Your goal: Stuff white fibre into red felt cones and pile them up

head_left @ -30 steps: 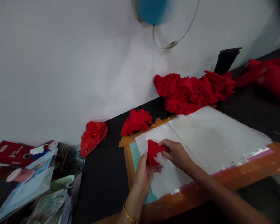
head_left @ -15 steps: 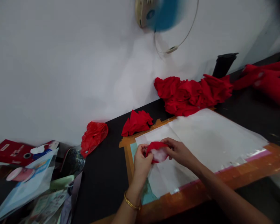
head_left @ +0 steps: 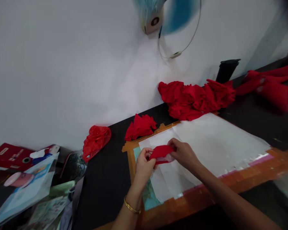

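Between both hands I hold a small piece of red fabric (head_left: 162, 151) with a pale whitish patch showing along its lower side. My left hand (head_left: 144, 161), a gold bangle (head_left: 132, 206) on its wrist, pinches the fabric's left end. At the right end, my right hand (head_left: 181, 151) is closed on it with thumb and fingers. Both hands are just above a white sheet (head_left: 206, 147) taped over a board. Behind them lie a small heap of red fabric (head_left: 140, 126) and a larger pile of red fabric (head_left: 194, 97).
A red plastic bag (head_left: 96, 140) sits at the wall. Boxes, papers and a pink roll (head_left: 19, 179) crowd the left. More red cloth (head_left: 271, 84) lies right, near a black container (head_left: 227, 69). A blurred blue fan (head_left: 177, 14) hangs above.
The red fabric has been turned and flattened, so its red side now faces up and less of the white inside shows. The hands remain at its two ends.
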`<action>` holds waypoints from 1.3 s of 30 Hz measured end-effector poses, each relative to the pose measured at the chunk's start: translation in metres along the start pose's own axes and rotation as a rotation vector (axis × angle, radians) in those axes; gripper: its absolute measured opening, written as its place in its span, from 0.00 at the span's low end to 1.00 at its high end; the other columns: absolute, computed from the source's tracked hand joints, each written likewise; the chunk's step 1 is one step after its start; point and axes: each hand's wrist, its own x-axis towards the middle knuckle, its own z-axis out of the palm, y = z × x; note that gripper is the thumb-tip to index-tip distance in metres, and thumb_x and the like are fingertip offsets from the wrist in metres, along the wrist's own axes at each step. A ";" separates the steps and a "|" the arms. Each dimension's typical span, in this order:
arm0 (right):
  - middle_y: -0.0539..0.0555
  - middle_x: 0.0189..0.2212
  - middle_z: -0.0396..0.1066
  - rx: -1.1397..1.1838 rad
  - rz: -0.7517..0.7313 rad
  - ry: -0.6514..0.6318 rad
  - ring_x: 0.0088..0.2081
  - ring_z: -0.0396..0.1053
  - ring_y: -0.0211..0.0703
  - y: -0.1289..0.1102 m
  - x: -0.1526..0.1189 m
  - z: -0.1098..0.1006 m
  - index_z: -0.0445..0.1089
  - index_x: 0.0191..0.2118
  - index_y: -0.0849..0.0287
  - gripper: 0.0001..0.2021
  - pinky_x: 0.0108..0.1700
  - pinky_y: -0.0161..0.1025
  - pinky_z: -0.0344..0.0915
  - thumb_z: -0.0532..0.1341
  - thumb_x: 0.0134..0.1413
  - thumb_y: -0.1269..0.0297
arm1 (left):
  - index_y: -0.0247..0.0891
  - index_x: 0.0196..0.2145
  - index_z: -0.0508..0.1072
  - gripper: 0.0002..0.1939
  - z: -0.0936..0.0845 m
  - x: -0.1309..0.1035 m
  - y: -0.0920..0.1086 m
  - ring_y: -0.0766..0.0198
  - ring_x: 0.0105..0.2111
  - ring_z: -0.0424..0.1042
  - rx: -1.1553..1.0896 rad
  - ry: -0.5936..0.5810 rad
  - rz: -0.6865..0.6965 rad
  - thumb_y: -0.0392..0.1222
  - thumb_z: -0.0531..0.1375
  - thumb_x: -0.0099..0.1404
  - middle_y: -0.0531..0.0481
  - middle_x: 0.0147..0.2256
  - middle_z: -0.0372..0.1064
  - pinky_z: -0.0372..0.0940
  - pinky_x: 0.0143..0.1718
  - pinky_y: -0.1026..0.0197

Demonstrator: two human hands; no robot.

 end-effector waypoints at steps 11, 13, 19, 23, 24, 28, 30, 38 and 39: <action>0.46 0.21 0.68 0.125 0.017 -0.094 0.24 0.65 0.40 -0.003 0.003 0.004 0.64 0.30 0.55 0.03 0.27 0.34 0.54 0.56 0.45 0.68 | 0.42 0.36 0.71 0.17 0.003 0.000 -0.002 0.63 0.28 0.65 0.197 0.040 0.158 0.27 0.63 0.48 0.56 0.27 0.69 0.55 0.33 0.64; 0.45 0.22 0.68 0.082 0.020 -0.085 0.24 0.64 0.39 0.001 0.004 0.002 0.64 0.31 0.55 0.07 0.27 0.34 0.53 0.56 0.42 0.72 | 0.43 0.35 0.69 0.17 -0.001 0.004 -0.005 0.63 0.27 0.65 0.201 0.047 0.160 0.25 0.60 0.48 0.57 0.25 0.67 0.54 0.31 0.65; 0.47 0.24 0.70 -0.110 -0.025 -0.100 0.26 0.66 0.40 -0.010 0.001 0.001 0.66 0.35 0.55 0.06 0.27 0.34 0.49 0.59 0.48 0.68 | 0.44 0.39 0.71 0.16 0.000 -0.001 0.008 0.61 0.29 0.66 0.405 0.082 0.251 0.33 0.64 0.52 0.53 0.30 0.70 0.56 0.33 0.63; 0.47 0.22 0.69 -0.276 -0.029 -0.087 0.25 0.66 0.41 -0.020 -0.001 -0.001 0.67 0.36 0.54 0.09 0.26 0.33 0.45 0.60 0.46 0.72 | 0.44 0.36 0.72 0.14 -0.001 -0.003 0.022 0.58 0.32 0.68 0.648 0.118 0.335 0.28 0.58 0.53 0.51 0.30 0.71 0.56 0.34 0.61; 0.47 0.22 0.69 -0.322 -0.029 -0.039 0.24 0.65 0.41 -0.020 -0.003 -0.001 0.66 0.35 0.54 0.10 0.25 0.34 0.45 0.60 0.44 0.74 | 0.43 0.36 0.72 0.15 -0.002 -0.004 0.023 0.58 0.32 0.68 0.672 0.137 0.365 0.27 0.57 0.53 0.51 0.31 0.71 0.56 0.35 0.60; 0.50 0.27 0.70 -0.305 -0.269 0.259 0.28 0.66 0.40 -0.004 -0.013 0.003 0.62 0.33 0.56 0.11 0.27 0.33 0.51 0.55 0.45 0.79 | 0.41 0.41 0.72 0.15 -0.010 -0.013 0.006 0.59 0.36 0.68 0.476 0.094 0.501 0.31 0.59 0.54 0.48 0.37 0.70 0.60 0.39 0.59; 0.51 0.30 0.69 -0.222 -0.437 0.335 0.30 0.66 0.39 0.005 -0.019 0.007 0.61 0.31 0.56 0.12 0.29 0.33 0.56 0.52 0.46 0.82 | 0.41 0.46 0.71 0.19 -0.014 -0.017 -0.007 0.57 0.41 0.69 0.182 0.021 0.441 0.37 0.63 0.55 0.45 0.42 0.70 0.62 0.41 0.58; 0.57 0.38 0.71 -0.121 -0.787 0.259 0.39 0.67 0.45 0.009 -0.030 0.029 0.64 0.41 0.58 0.12 0.39 0.39 0.67 0.51 0.56 0.81 | 0.36 0.50 0.71 0.31 0.008 -0.004 -0.008 0.56 0.39 0.75 -0.665 0.002 -0.256 0.51 0.70 0.51 0.43 0.38 0.76 0.66 0.43 0.58; 0.59 0.42 0.70 -0.115 -0.776 0.276 0.42 0.67 0.47 0.008 -0.030 0.032 0.64 0.45 0.59 0.13 0.42 0.43 0.68 0.52 0.57 0.80 | 0.36 0.49 0.72 0.28 0.013 -0.003 -0.006 0.58 0.37 0.75 -0.695 0.013 -0.263 0.49 0.70 0.52 0.45 0.37 0.76 0.67 0.42 0.59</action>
